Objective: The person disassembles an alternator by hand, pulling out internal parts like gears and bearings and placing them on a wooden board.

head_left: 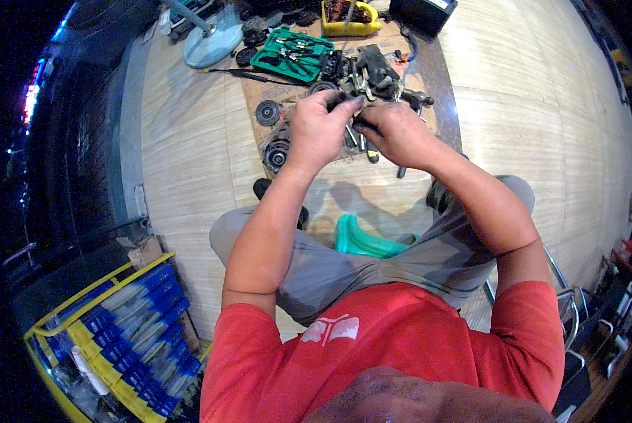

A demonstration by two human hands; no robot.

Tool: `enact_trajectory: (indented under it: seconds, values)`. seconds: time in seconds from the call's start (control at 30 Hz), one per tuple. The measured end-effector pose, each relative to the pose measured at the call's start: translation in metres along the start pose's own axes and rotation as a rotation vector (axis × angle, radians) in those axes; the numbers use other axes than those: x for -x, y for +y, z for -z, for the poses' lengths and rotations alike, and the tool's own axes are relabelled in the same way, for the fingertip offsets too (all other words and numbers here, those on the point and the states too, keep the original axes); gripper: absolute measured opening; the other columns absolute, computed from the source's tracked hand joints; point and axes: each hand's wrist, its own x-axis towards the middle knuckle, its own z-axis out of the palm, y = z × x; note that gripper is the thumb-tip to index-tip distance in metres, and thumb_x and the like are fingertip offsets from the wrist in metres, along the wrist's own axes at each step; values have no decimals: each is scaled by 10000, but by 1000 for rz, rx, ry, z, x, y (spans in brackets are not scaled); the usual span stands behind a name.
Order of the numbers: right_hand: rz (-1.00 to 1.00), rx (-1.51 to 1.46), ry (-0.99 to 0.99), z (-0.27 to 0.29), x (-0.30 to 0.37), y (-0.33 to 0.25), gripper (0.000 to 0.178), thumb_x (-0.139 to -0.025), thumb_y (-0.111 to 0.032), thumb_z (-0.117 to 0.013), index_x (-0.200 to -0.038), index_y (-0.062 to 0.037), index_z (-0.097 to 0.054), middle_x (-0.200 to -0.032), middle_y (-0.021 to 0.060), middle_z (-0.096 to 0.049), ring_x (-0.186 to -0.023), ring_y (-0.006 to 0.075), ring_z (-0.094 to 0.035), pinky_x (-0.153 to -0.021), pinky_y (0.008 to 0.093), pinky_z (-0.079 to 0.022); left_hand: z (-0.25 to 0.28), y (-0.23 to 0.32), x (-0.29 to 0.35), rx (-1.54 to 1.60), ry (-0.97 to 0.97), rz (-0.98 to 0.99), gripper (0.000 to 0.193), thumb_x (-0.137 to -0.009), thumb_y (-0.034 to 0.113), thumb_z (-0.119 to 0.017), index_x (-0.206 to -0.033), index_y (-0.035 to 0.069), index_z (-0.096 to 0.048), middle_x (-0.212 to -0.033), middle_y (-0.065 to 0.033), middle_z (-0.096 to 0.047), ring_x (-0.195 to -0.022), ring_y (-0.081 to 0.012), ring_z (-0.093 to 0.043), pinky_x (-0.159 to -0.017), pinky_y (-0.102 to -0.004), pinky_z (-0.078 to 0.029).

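Head view, hands: left hand (321, 127) and right hand (393, 130) are raised together above the knees, fingertips meeting around a small dark metal part (353, 113).
Left hand: fingers are curled and pinched onto the small dark metal part from its left side.
Right hand: fingers are closed on the same part from the right; what lies under the palm is hidden.
Part location: it is held in the air between both hands, above a brown cardboard sheet (256, 88) strewn with greasy dark engine pieces (376, 70).
Surroundings: a round ribbed black disc (268, 113) lies left of the hands; a green tray of pliers (288, 53) and a yellow plastic bin (344, 27) sit beyond; a green plastic stool (362, 241) shows between the legs.
Doing it well: in judgement, the part is best kept steady over the cardboard, gripped near its ends, so that anything dropped is caught there.
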Motion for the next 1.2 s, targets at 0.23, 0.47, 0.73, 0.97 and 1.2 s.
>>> enact_trajectory:
  seconds: [0.23,0.47,0.73,0.97,1.2]
  values:
    - [-89,-156,-70,14,-2,-3,155,-818,-147,-651,-834,7,-635,-785,212,-619,-745,389,-607,-641,437,-474,6,-12,-4,188,-200,-15,185,-869,104,-607,-992,-18,-673,-861,-15,-672,-760,-84,-573,-701,-246,-467]
    - [-61,-51,-67,5,0,2,213,-830,-238,-602,-849,-32,-655,-810,195,-640,-783,381,-618,-714,477,-497,1,-1,1,62,-75,4,161,-827,125,-656,-891,-18,-691,-727,-9,-653,-660,-62,-545,-613,-248,-458]
    - [-66,11,-21,0,2,-2,185,-811,-213,-603,-810,-30,-633,-783,184,-634,-777,380,-617,-692,482,-493,-4,2,3,18,36,-38,206,-777,162,-695,-781,-42,-663,-686,-138,-657,-589,-159,-588,-570,-325,-457]
    - [-71,28,34,-3,3,-7,175,-807,-198,-604,-788,-25,-621,-772,182,-626,-749,380,-612,-673,490,-485,-7,-4,2,-50,89,-42,218,-756,181,-711,-770,-31,-662,-704,-140,-644,-638,-208,-595,-603,-339,-462]
    - [-88,-3,45,-5,3,-9,184,-805,-198,-610,-791,-15,-615,-766,192,-620,-743,383,-610,-676,490,-485,-9,-10,2,-109,146,-137,254,-734,209,-730,-741,-31,-648,-724,-187,-633,-662,-306,-621,-617,-387,-465]
